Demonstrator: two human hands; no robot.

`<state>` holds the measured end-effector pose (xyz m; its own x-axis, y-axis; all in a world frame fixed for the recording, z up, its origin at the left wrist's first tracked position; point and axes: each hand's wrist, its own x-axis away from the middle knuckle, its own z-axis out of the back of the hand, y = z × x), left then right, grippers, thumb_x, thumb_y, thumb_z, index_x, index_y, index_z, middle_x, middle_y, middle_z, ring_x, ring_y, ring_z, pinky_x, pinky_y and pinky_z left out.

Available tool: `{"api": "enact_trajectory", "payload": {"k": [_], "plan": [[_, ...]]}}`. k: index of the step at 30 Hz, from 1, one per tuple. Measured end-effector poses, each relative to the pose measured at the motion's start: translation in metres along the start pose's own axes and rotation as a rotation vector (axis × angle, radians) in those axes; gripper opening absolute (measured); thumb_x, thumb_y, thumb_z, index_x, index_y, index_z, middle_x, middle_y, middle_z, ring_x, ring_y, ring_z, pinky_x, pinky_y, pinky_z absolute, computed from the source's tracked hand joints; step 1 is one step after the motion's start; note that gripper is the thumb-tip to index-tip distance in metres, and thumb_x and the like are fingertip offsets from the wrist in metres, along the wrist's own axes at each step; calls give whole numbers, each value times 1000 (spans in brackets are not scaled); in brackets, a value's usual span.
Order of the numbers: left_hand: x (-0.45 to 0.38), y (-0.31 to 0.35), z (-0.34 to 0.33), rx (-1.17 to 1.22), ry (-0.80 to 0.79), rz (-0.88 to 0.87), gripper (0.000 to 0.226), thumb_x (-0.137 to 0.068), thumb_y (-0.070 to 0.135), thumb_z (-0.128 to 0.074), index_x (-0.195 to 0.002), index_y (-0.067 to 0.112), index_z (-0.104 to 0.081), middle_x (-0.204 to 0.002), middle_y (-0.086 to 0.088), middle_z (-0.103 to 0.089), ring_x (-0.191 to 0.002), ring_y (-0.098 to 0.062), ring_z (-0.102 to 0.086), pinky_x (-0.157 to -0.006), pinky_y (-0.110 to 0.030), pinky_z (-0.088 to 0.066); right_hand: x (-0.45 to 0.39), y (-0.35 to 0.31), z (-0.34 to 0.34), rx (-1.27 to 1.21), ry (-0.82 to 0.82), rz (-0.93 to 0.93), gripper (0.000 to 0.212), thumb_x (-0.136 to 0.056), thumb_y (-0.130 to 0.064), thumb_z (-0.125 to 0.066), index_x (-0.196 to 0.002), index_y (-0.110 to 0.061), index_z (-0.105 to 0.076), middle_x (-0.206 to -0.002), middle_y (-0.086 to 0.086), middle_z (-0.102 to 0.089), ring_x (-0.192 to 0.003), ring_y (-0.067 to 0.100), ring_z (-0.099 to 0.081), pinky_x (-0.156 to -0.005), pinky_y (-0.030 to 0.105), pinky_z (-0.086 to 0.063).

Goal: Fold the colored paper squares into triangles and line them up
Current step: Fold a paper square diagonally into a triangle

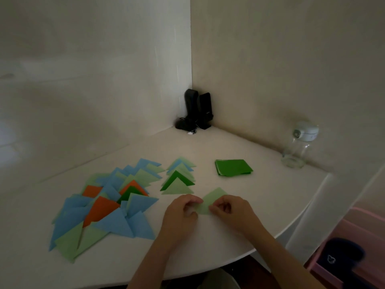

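Both hands low on the bench, fingers curled: left hand [183, 207] and right hand [226, 206] each pinch the light green paper [210, 200] lying between their grips, partly folded, pale, flat.

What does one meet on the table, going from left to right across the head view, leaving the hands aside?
Spread of blue, green and orange triangles → lined-up row of green triangles → light green sheet being folded → dark green stack of squares → clear bottle.
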<state>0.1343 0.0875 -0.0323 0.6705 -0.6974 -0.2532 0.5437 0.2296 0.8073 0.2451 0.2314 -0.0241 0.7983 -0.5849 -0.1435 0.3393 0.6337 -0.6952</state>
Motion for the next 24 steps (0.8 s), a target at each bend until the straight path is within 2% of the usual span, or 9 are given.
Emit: {"api": "enact_trajectory", "payload": {"k": [2,5,9,11,14,17,20,22,24], "plan": [[7,0,3,-8,-36,-41,41,-65,12,-52,-97,37,-60,-105,20,-57,-102,4,-47,-85,-11,-37,-1,-3,-4,50,-4,-5,13,-78,-42,-70,-76,-31,-62,-66,-17,-51,-62,-1,-52,-62,10,-36],[10,-2,3,-3,-16,-63,47,-62,14,-51,-103,36,-60,-112,24,-54,-108,5,-43,-87,-6,-31,-4,-2,-10,166,-34,6,14,-83,-45,-63,-80,-31,-62,-70,-16,-42,-74,6,-46,-75,26,-38],[12,-8,-2,-45,57,-168,44,-65,17,-54,-103,38,-59,-113,23,-54,-107,5,-43,-90,-5,-30,-5,1,-7,144,-60,90,13,-89,-39,-58,-82,-28,-58,-74,-14,-43,-73,7,-47,-80,30,-40],[12,-12,-4,-65,107,-237,37,-69,21,-52,-101,38,-57,-109,20,-55,-102,1,-46,-88,-8,-34,-6,2,-4,108,-66,150,16,-89,-36,-58,-86,-21,-63,-75,-12,-44,-66,2,-44,-76,29,-40],[10,-17,-7,-68,145,-283,24,-76,20,-54,-96,32,-58,-97,14,-60,-93,-3,-51,-83,-15,-40,-7,3,0,98,-103,228,26,-85,-43,-54,-85,-19,-63,-74,-16,-43,-64,-5,-42,-72,25,-38],[8,-16,-9,-105,116,-281,13,-79,23,-52,-86,24,-64,-89,10,-60,-88,-4,-49,-78,-18,-40,-6,5,-1,56,-79,282,10,-85,-32,-62,-86,-23,-61,-76,-16,-50,-67,-2,-50,-67,14,-38],[6,-15,-9,-211,96,-296,16,-85,27,-50,-82,23,-65,-86,10,-59,-84,-4,-46,-74,-21,-39,0,9,2,-19,-27,328,10,-80,-36,-62,-87,-29,-58,-80,-17,-57,-74,-2,-56,-68,8,-40],[5,-13,-8,-263,82,-300,20,-86,32,-47,-82,24,-64,-84,11,-60,-80,-7,-47,-72,-26,-40,2,13,4,9,-32,365,22,-76,-47,-60,-84,-28,-62,-81,-20,-56,-75,-1,-55,-68,13,-42],[5,-12,-8,-255,81,-267,27,-85,41,-44,-83,24,-64,-81,12,-59,-79,-7,-47,-71,-23,-40,1,18,2,59,-8,391,32,-70,-53,-64,-81,-23,-65,-80,-22,-53,-75,0,-54,-68,15,-42]]}}
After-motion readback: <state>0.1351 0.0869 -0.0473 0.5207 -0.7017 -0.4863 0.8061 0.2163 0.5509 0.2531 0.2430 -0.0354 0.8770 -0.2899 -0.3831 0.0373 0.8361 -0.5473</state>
